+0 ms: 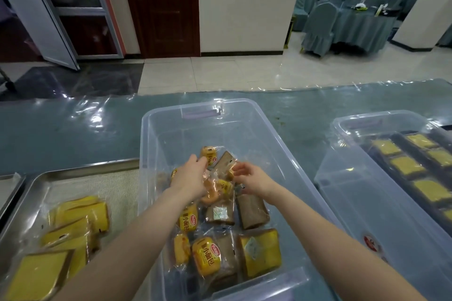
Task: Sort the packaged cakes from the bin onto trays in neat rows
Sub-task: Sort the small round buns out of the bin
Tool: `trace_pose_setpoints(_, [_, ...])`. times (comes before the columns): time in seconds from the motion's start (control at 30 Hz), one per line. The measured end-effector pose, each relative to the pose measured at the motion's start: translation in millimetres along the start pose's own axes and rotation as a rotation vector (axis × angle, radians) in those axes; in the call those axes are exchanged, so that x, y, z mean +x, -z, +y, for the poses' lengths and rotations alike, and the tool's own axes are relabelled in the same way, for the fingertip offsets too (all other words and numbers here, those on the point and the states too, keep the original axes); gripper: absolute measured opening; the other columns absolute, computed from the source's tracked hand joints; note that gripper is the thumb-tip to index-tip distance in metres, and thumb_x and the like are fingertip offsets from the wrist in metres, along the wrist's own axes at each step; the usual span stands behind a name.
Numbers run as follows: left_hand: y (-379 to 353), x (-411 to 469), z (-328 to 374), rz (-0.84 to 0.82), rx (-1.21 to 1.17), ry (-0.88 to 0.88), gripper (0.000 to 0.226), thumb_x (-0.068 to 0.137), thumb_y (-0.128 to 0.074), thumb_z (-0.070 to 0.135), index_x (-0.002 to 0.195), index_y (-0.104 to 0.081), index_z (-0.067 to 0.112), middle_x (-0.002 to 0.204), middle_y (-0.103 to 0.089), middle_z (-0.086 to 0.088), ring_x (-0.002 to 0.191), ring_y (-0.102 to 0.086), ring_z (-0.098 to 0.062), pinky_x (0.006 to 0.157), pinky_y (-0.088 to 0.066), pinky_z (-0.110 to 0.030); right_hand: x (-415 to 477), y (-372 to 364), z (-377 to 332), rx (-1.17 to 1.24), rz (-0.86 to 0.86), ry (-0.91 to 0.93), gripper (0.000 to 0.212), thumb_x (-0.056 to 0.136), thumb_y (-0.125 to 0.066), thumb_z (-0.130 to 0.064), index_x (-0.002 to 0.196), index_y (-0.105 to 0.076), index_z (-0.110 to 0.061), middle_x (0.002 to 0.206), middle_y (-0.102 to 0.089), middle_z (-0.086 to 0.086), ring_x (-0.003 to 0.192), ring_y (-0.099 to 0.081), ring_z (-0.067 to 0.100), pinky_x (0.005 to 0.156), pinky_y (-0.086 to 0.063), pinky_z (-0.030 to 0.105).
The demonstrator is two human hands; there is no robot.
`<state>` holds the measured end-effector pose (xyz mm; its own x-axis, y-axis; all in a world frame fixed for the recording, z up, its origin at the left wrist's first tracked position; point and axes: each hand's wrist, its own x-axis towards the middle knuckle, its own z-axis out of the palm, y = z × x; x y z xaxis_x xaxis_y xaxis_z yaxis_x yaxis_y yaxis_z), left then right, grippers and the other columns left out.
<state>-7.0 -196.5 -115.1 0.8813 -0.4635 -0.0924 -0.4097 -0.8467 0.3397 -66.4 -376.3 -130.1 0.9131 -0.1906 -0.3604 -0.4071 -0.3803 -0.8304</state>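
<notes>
A clear plastic bin point(156, 144) stands in the middle of the table and holds several packaged cakes, brown slices point(252, 211) and small yellow bread packs point(206, 256). Both my hands are inside it. My left hand point(190, 177) grips an orange-yellow packaged cake point(212, 193) from above. My right hand point(253, 178) pinches the wrapper of a brown packaged cake point(223, 162) that tilts upward. On the left, a steel tray point(80, 170) carries several yellow cake slices point(78, 220) lying loosely.
A second clear bin point(362, 178) at the right holds rows of yellow and dark cakes. Another tray's edge point(9, 190) shows at far left. The table has a glossy plastic cover point(73, 129). Beyond are a tiled floor, doors and a draped dining table with chairs.
</notes>
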Motion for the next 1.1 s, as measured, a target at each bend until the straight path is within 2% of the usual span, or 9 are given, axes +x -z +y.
trace_pose_setpoints(0.13, [-5,4,-6,0.020,0.088,0.003,0.053,0.074,-0.079,0.018,0.112,-0.041,0.024,0.108,-0.041,-0.001,0.079,-0.055,-0.020,0.060,-0.047,-0.028,29,-19,14,-0.614,0.002,0.136,0.049,0.088,-0.063,-0.030,0.133,-0.048,-0.022,0.139,-0.049,0.004,0.122,-0.052,0.024,0.104,-0.043,0.039])
trace_pose_setpoints(0.3, [-6,15,-12,0.026,0.097,0.061,0.064,0.071,-0.083,0.022,0.115,-0.036,0.022,0.109,-0.038,-0.002,0.077,-0.058,-0.022,0.062,-0.051,-0.031,52,-44,26,-0.829,-0.126,0.136,0.079,0.087,-0.064,-0.042,0.151,-0.020,-0.027,0.150,-0.036,0.010,0.132,-0.042,0.030,0.108,-0.037,0.043])
trace_pose_setpoints(0.4, [-3,19,-11,0.013,-0.009,0.128,0.068,0.070,-0.083,0.033,0.115,-0.033,0.021,0.112,-0.033,-0.004,0.085,-0.058,-0.023,0.067,-0.052,-0.030,62,-51,28,-0.868,-0.090,0.169,0.072,0.084,-0.065,-0.047,0.145,-0.032,-0.028,0.146,-0.042,0.004,0.130,-0.043,0.026,0.106,-0.040,0.043])
trace_pose_setpoints(0.53, [3,19,-7,-0.003,-0.180,0.210,0.059,0.075,-0.074,0.024,0.114,-0.030,0.022,0.115,-0.028,-0.004,0.092,-0.050,-0.022,0.067,-0.044,-0.028,65,-47,26,-0.689,-0.031,0.265,0.057,0.078,-0.074,-0.038,0.129,-0.051,-0.027,0.138,-0.045,-0.002,0.124,-0.044,0.019,0.104,-0.043,0.038])
trace_pose_setpoints(0.67, [6,20,-11,0.092,-0.288,0.235,0.061,0.081,-0.068,0.003,0.126,-0.032,0.021,0.125,-0.038,-0.008,0.086,-0.056,-0.018,0.066,-0.050,-0.025,60,-41,15,-0.430,-0.047,0.203,0.029,0.082,-0.074,-0.025,0.106,-0.057,-0.023,0.107,-0.060,-0.006,0.101,-0.058,0.014,0.086,-0.054,0.030])
trace_pose_setpoints(0.77, [8,22,-14,0.155,-0.391,0.292,0.080,0.076,-0.072,-0.001,0.139,-0.031,0.023,0.131,-0.047,-0.006,0.101,-0.059,-0.023,0.080,-0.056,-0.034,59,-19,0,-0.282,0.016,0.148,0.025,0.086,-0.071,-0.023,0.107,-0.058,-0.020,0.098,-0.061,-0.004,0.091,-0.061,0.015,0.072,-0.055,0.026])
trace_pose_setpoints(0.83, [10,22,-16,0.226,-0.350,0.305,0.065,0.075,-0.075,0.002,0.130,-0.047,0.023,0.123,-0.053,-0.002,0.105,-0.056,-0.022,0.088,-0.054,-0.038,53,0,-11,-0.100,0.066,0.094,0.028,0.086,-0.071,-0.021,0.110,-0.057,-0.018,0.099,-0.062,0.000,0.084,-0.059,0.015,0.061,-0.048,0.022])
trace_pose_setpoints(0.9, [12,20,-17,0.309,-0.310,0.293,0.046,0.076,-0.076,0.008,0.113,-0.058,0.028,0.113,-0.051,0.003,0.107,-0.049,-0.019,0.091,-0.050,-0.038,43,15,-20,0.117,0.122,0.065,0.033,0.085,-0.072,-0.018,0.115,-0.058,-0.015,0.106,-0.063,0.006,0.084,-0.062,0.017,0.063,-0.051,0.026])
trace_pose_setpoints(1.1, [14,16,-9,0.285,-0.528,0.167,0.038,0.085,-0.071,0.014,0.108,-0.053,0.038,0.110,-0.034,0.003,0.096,-0.050,-0.015,0.076,-0.043,-0.020,24,29,-40,0.611,0.101,-0.001,0.034,0.094,-0.060,-0.019,0.126,-0.054,-0.011,0.105,-0.067,0.011,0.086,-0.068,0.022,0.061,-0.057,0.035])
